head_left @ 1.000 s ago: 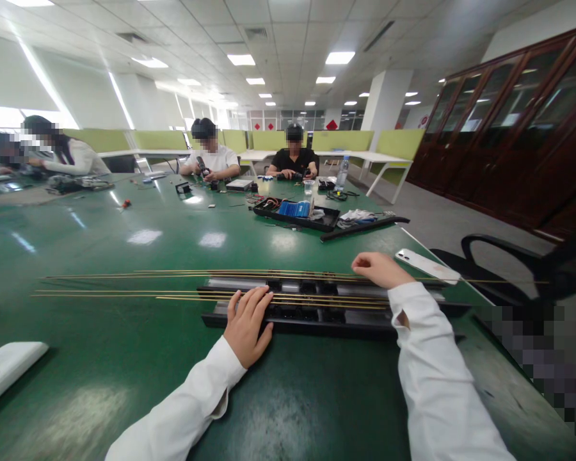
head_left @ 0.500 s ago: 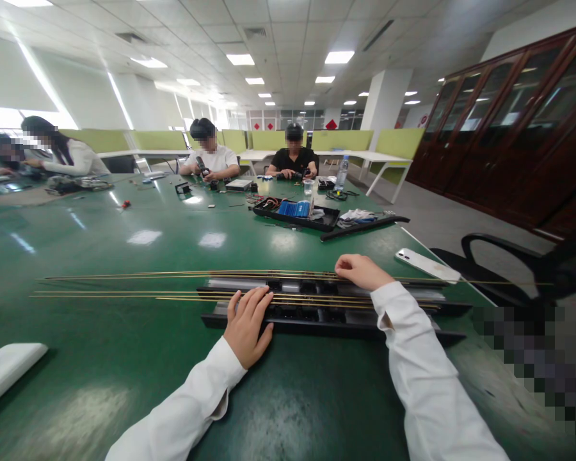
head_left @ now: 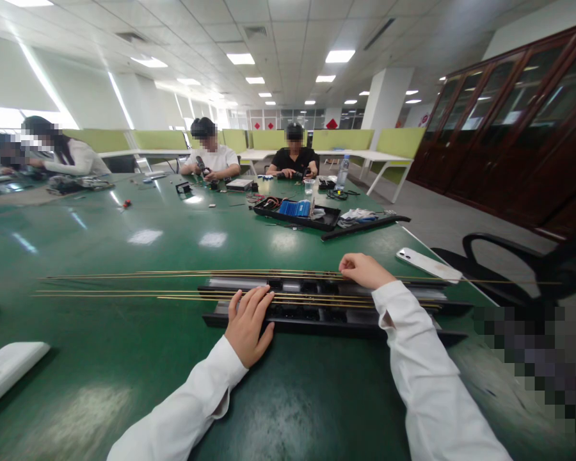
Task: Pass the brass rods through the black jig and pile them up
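Several long, thin gold-coloured rods [head_left: 100,293] lie sideways across black channel-shaped trays [head_left: 326,328] in front of me. My left hand [head_left: 248,328] rests flat on the nearer rods and the tray's edge, fingers stretched out and slightly apart. Over the far rods, my right hand [head_left: 368,271] is closed in a pinch. One thin rod [head_left: 509,282] runs out to the right from beneath that hand, past the table's edge; its fingers seem to grip it, though the contact is partly hidden.
A white phone [head_left: 427,264] lies by the right table edge, near a black chair [head_left: 504,253]. Farther off are a black tray of parts [head_left: 324,222], a black strip [head_left: 365,228] and a bottle [head_left: 342,173]. A white object [head_left: 12,368] sits at left. Several people sit across.
My right hand has shifted very slightly to the right, and the rod reaching past the table edge has slid a little rightward. My left hand stays on the rods.
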Tool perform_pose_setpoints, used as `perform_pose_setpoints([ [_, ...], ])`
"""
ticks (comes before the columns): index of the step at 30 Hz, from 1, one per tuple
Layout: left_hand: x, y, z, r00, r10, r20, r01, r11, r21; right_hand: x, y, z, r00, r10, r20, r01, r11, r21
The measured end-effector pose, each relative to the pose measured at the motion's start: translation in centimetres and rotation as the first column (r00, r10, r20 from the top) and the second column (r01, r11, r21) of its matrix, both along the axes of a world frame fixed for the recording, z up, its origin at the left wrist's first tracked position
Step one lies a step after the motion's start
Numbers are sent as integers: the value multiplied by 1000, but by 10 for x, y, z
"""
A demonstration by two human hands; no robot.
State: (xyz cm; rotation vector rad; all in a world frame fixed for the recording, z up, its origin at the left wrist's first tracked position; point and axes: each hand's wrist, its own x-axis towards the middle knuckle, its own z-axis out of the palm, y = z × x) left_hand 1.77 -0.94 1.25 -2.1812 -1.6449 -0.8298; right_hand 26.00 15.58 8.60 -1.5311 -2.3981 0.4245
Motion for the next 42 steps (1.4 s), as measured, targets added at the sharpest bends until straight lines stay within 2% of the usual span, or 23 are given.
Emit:
perform_pose_setpoints([
  [42, -4, -2, 2, 1000, -1, 5, 2, 1000, -11, 24, 6, 2, 997, -72, -12, 71, 995, -65],
])
